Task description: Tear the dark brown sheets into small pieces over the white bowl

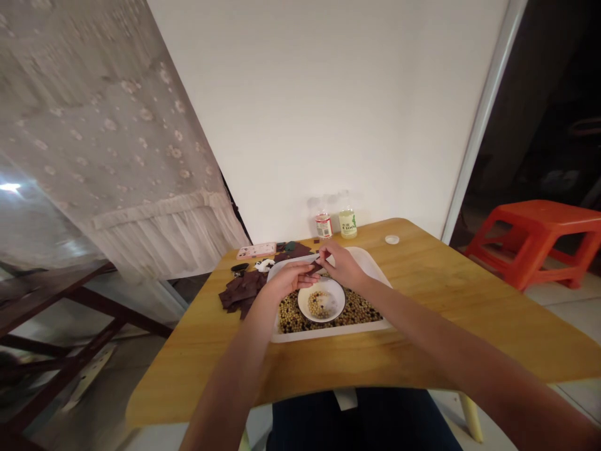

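Pinching a small dark strip (315, 267) just above the bowl (305, 308) with left hand (288, 279) and right hand (342, 263), probably so that anything dropping out lands inside. Fingertips narrowed tight onto the strip's two ends, with no gap showing. Around the bowl, a tray (328, 334) spread with mixed beans (361, 308), handy for catching strays. Left of the bowl, dark pieces (241, 291) heaped within easy reach; beyond the bowl, bottles (348, 222) parked at the desk (446, 294) edge, out of the way
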Demonstrator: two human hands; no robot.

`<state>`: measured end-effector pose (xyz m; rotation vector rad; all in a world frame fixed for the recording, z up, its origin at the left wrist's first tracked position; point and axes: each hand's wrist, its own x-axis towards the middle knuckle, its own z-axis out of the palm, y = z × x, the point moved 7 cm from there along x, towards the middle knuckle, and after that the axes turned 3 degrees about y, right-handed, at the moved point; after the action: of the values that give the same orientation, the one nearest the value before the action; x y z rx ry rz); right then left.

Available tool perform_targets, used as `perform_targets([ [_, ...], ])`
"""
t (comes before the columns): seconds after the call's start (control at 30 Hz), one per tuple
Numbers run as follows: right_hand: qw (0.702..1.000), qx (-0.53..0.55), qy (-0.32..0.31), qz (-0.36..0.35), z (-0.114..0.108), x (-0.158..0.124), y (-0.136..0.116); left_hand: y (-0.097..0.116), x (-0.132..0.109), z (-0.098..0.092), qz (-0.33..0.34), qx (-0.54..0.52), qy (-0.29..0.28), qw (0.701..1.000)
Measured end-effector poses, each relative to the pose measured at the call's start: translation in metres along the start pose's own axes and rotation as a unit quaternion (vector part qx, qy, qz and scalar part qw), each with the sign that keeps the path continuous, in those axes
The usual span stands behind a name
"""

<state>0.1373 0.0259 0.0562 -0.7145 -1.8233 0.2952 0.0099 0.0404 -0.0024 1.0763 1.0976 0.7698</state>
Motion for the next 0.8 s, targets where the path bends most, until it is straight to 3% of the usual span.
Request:
perform_targets([
  [0.17, 1.0, 0.001, 0.011, 0.001, -0.0014, 0.0004, -0.003, -0.0002, -0.0031, 0.0065, -0.009, 0.016, -0.022, 1.0],
  [0.5, 1.0, -0.005, 0.015, 0.015, -0.0034, 0.001, -0.0033, 0.0013, 0.003, -0.0029, 0.023, -0.005, -0.001, 1.0],
  [0.8, 1.0, -0.022, 0.019, 0.0, -0.0043, 0.001, -0.0073, 0.0086, -0.0014, 0.0005, 0.052, -0.02, 0.014, 0.998],
])
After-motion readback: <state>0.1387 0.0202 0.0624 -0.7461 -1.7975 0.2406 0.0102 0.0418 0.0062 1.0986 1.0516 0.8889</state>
